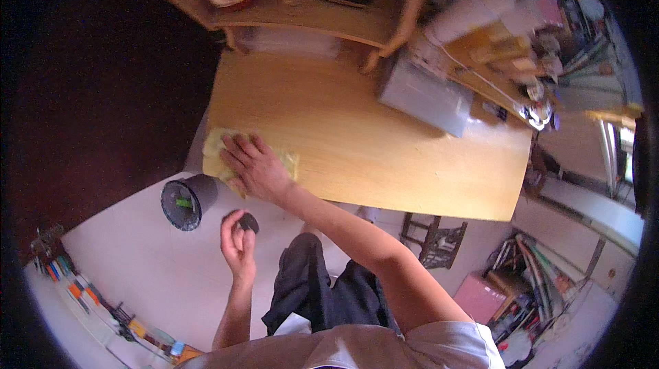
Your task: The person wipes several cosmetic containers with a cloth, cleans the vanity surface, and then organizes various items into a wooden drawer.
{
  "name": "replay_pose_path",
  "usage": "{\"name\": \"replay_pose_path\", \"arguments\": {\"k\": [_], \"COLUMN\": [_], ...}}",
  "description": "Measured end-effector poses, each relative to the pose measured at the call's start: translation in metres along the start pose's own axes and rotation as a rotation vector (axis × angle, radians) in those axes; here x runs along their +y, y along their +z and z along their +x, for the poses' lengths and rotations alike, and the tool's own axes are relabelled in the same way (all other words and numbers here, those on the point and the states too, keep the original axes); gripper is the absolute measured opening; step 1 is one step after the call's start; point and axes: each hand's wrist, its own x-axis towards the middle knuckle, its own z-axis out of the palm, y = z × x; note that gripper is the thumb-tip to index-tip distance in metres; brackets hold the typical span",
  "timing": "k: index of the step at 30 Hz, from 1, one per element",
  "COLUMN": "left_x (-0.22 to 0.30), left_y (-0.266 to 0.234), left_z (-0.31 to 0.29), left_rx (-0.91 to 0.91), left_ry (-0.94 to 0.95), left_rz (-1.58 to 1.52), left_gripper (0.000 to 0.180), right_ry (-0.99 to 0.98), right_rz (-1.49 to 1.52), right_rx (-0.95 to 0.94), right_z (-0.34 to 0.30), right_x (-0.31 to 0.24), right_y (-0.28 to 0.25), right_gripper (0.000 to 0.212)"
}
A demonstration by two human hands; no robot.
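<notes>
My right hand (255,168) lies flat, fingers spread, on a yellow cloth (287,161) at the left front corner of a light wooden table (357,142). Part of the cloth reaches past the table's edge. Lower and to the left, my left hand (237,245) is off the table with its fingers curled. At its fingertips shows a small dark round thing (250,223), which seems to be held between them; its kind cannot be made out.
A dark bin (184,203) with something green inside stands on the floor beside the table. On the tabletop, a grey box (429,98) sits at the back right below piled goods. A wooden shelf (302,15) with jars spans the back. A dark stool-like frame (439,242) stands near the table's front edge.
</notes>
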Motion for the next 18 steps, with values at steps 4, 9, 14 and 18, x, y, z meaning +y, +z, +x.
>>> {"name": "replay_pose_path", "arguments": {"k": [4, 9, 14, 18], "left_x": [0.017, 0.024, 0.022, -0.011], "left_y": [0.045, 0.153, 0.295, 0.390], "left_z": [0.039, 0.040, 0.008, -0.012], "left_rx": [-0.134, -0.482, -0.826, -0.814], "left_ry": [0.116, 0.161, 0.452, 0.705], "left_rz": [0.067, 0.219, 0.351, 0.431], "left_gripper": [0.044, 0.041, 0.039, 0.039], "right_ry": [0.255, 0.635, 0.952, 0.992], "right_rz": [-0.037, -0.180, -0.576, -0.556], "right_rx": [0.059, 0.084, 0.195, 0.327], "right_z": [-0.114, -0.296, -0.457, -0.480], "right_x": [0.033, 0.119, 0.207, 0.227], "right_y": [-0.038, -0.125, -0.180, -0.204], "right_gripper": [0.061, 0.061, 0.057, 0.053]}}
